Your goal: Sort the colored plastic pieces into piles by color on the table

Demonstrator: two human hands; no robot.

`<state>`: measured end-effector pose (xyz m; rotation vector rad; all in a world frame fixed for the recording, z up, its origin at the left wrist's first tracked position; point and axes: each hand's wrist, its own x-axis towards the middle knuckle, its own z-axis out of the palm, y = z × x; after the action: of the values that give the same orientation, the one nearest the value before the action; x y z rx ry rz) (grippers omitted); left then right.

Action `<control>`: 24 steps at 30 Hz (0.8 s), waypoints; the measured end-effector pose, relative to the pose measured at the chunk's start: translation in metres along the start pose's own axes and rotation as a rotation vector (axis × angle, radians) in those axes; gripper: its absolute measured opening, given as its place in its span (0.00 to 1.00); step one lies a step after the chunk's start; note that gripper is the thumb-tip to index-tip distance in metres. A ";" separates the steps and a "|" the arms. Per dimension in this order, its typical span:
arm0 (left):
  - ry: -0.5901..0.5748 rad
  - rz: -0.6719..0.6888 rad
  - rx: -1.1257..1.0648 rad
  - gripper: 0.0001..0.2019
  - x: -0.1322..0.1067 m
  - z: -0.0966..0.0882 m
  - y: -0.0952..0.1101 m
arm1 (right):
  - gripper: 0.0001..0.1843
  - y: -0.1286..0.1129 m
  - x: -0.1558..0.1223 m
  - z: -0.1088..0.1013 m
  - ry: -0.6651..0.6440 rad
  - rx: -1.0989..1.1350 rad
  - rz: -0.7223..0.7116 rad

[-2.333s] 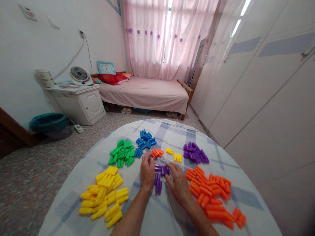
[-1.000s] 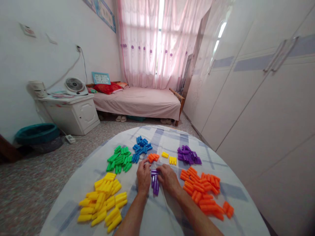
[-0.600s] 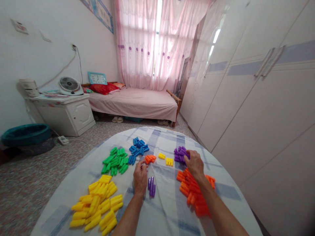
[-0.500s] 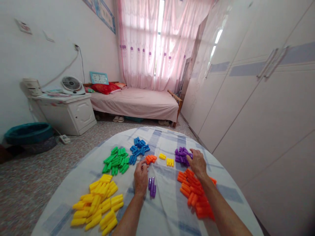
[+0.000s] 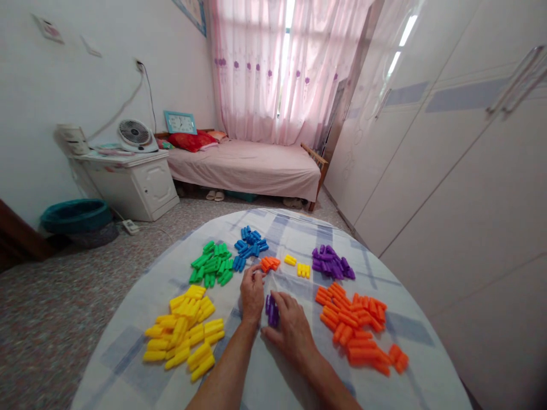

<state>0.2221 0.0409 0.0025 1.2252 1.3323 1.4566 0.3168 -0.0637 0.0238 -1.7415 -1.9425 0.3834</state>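
Note:
My right hand is at the small row of purple plastic tubes in the middle of the table, its thumb and fingertips closed about them; its palm hides part of the row. My left hand rests just left of that row, fingers loosely curled and apart, nothing visible in them. Its fingertips lie beside a small orange cluster. Two little yellow groups are right of that cluster. A larger purple pile lies farther right, with the big orange pile nearer me.
On the left lie piles of yellow tubes, green tubes and blue tubes. A checked cloth covers the round table. Beyond stand a bed, a white cabinet with a fan, and a wardrobe.
My right hand has moved left and nearer, from the large purple pile to the small purple row. My left hand stays by the orange cluster. The camera view has shifted slightly.

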 end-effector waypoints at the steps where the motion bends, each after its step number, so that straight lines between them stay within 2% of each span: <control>1: 0.000 0.001 0.001 0.14 0.000 0.000 0.000 | 0.35 -0.002 0.003 0.001 0.016 -0.023 0.006; 4: 0.002 -0.001 -0.003 0.14 0.000 -0.001 -0.002 | 0.23 -0.001 0.008 -0.001 0.037 -0.054 0.007; 6: -0.001 -0.012 -0.004 0.14 0.000 -0.001 -0.003 | 0.20 0.005 0.009 -0.005 0.048 -0.010 0.016; 10: -0.004 -0.024 -0.003 0.14 0.001 0.001 -0.004 | 0.21 0.034 0.019 -0.027 0.136 0.054 0.048; 13: 0.008 -0.018 0.002 0.14 0.002 0.002 -0.004 | 0.21 0.066 0.039 -0.058 0.278 -0.099 0.135; 15: 0.019 -0.020 0.013 0.14 0.003 0.002 -0.004 | 0.22 0.086 0.055 -0.081 0.315 -0.243 0.212; 19: 0.047 -0.046 0.010 0.15 0.003 0.002 -0.005 | 0.23 0.116 0.075 -0.115 0.361 -0.316 0.308; 22: 0.060 -0.057 -0.011 0.15 0.003 0.002 -0.005 | 0.23 0.123 0.080 -0.124 0.379 -0.372 0.347; 24: 0.076 -0.061 -0.019 0.16 0.004 0.003 -0.004 | 0.23 0.117 0.083 -0.120 0.378 -0.404 0.310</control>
<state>0.2238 0.0457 -0.0011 1.1174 1.3918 1.4818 0.4751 0.0201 0.0773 -2.1898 -1.5525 -0.2452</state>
